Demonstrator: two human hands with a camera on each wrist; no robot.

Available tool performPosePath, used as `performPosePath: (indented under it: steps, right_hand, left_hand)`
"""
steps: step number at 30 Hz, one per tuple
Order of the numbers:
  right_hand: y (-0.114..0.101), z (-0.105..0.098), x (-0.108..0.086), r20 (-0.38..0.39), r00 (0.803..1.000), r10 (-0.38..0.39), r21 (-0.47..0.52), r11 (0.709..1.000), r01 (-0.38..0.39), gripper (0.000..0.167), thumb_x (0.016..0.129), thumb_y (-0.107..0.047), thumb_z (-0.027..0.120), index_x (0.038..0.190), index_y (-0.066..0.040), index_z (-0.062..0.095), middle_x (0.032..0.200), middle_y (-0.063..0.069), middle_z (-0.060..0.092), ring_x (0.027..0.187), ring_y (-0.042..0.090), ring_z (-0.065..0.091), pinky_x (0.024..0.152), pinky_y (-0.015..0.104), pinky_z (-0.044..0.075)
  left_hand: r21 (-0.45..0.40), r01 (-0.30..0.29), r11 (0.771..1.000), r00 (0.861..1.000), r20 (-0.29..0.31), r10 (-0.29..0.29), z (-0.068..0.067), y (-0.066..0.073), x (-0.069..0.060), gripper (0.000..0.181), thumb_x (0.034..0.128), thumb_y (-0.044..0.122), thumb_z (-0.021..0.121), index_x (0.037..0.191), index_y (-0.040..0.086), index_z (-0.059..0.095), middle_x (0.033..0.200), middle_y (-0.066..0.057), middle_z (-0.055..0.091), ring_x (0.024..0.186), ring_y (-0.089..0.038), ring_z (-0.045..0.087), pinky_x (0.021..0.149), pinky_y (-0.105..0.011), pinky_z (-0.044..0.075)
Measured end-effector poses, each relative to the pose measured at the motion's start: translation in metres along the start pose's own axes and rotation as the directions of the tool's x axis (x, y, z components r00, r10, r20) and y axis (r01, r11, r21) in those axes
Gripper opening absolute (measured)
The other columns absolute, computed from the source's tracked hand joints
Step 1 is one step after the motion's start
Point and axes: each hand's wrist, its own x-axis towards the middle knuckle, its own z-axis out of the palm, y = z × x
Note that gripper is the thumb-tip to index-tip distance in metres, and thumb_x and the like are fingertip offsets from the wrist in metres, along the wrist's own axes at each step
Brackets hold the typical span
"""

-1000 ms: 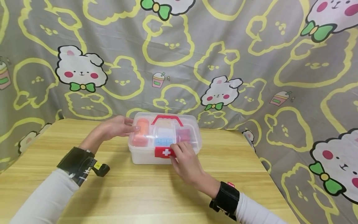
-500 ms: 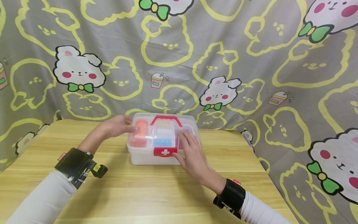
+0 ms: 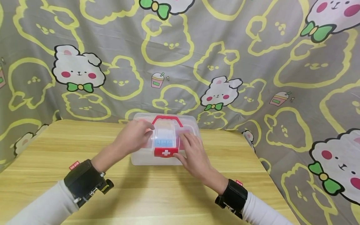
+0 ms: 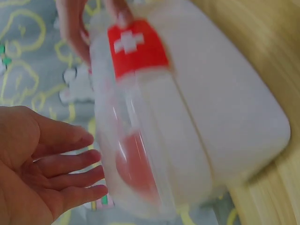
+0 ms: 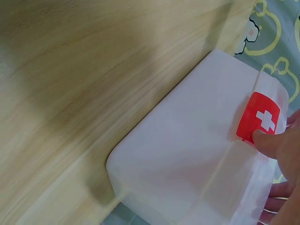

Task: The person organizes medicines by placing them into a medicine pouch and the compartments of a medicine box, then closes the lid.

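A translucent first aid box (image 3: 157, 159) stands on the table, its lid down. On its front is a red latch (image 3: 166, 152) with a white cross; a red handle (image 3: 167, 117) lies on top. My right hand (image 3: 195, 156) rests on the lid's right side, its thumb touching the latch's right corner. Over the lid's left part is my left hand (image 3: 135, 134), fingers loosely bent, holding nothing. In the left wrist view, the left fingers (image 4: 70, 164) reach toward the lid's edge; contact is unclear. A reddish-orange item (image 4: 136, 164) shows through the lid.
Inside the box, a blue compartmented item (image 3: 163, 143) shows through the lid. The wooden table (image 3: 157, 197) extends in front and to both sides. A grey cartoon-print curtain (image 3: 180, 72) hangs behind and along the right.
My right hand has shifted from gripping the latch to the lid's right side, thumb still on the latch corner. My left hand has moved from the box's left end rightward over the lid.
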Motion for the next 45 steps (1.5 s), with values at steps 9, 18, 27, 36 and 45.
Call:
performPosePath:
  steps: [9, 18, 27, 36, 45]
  right_hand:
    - [-0.002, 0.000, 0.001, -0.031, 0.999, -0.035, -0.010, 0.999, 0.034, 0.084, 0.077, -0.032, 0.088, 0.146, -0.005, 0.049, 0.143, 0.012, 0.052, 0.134, 0.029, 0.046, 0.112, 0.054, 0.040]
    - [-0.003, 0.001, 0.001, -0.019, 1.000, -0.012, -0.024, 1.000, 0.012, 0.085, 0.076, -0.030, 0.090, 0.146, -0.004, 0.049, 0.142, 0.013, 0.053, 0.133, 0.030, 0.047, 0.113, 0.053, 0.040]
    - [-0.001, 0.005, -0.002, -0.035, 0.999, -0.035, -0.059, 0.998, 0.033, 0.086, 0.077, -0.031, 0.089, 0.147, -0.004, 0.047, 0.143, 0.013, 0.052, 0.132, 0.030, 0.047, 0.112, 0.051, 0.041]
    - [-0.002, 0.015, -0.001, -0.031, 0.997, -0.064, -0.186, 0.981, 0.057, 0.089, 0.078, -0.032, 0.087, 0.147, 0.000, 0.041, 0.143, 0.016, 0.049, 0.132, 0.033, 0.045, 0.110, 0.051, 0.040]
    - [-0.002, 0.024, 0.000, -0.016, 0.998, -0.055, -0.258, 0.965, 0.049, 0.082, 0.082, -0.032, 0.080, 0.145, 0.001, 0.038, 0.140, 0.017, 0.046, 0.133, 0.034, 0.038, 0.111, 0.052, 0.034]
  left_hand:
    - [0.099, -0.046, 0.994, 0.999, -0.011, 0.048, 0.017, 0.019, -0.016, 0.053, 0.0803, 0.023, 0.087, 0.123, -0.003, 0.068, 0.109, -0.018, 0.075, 0.087, -0.027, 0.070, 0.083, -0.043, 0.062]
    - [0.293, -0.127, 0.948, 0.984, -0.083, 0.158, 0.039, 0.020, -0.031, 0.084, 0.0653, 0.032, 0.096, 0.129, -0.008, 0.059, 0.126, -0.024, 0.067, 0.114, -0.039, 0.064, 0.101, -0.052, 0.053]
    - [0.358, -0.148, 0.922, 0.964, -0.156, 0.215, 0.059, 0.010, -0.038, 0.090, 0.0674, 0.033, 0.094, 0.137, -0.007, 0.054, 0.136, -0.024, 0.062, 0.127, -0.042, 0.060, 0.106, -0.056, 0.048]
    - [0.334, -0.148, 0.931, 0.963, -0.167, 0.213, 0.063, 0.007, -0.040, 0.089, 0.0702, 0.032, 0.092, 0.140, -0.006, 0.053, 0.140, -0.024, 0.060, 0.130, -0.042, 0.057, 0.110, -0.056, 0.044]
    - [0.309, -0.147, 0.940, 0.956, -0.200, 0.215, 0.066, 0.005, -0.041, 0.089, 0.0697, 0.030, 0.093, 0.141, -0.006, 0.053, 0.141, -0.024, 0.059, 0.132, -0.041, 0.057, 0.111, -0.055, 0.043]
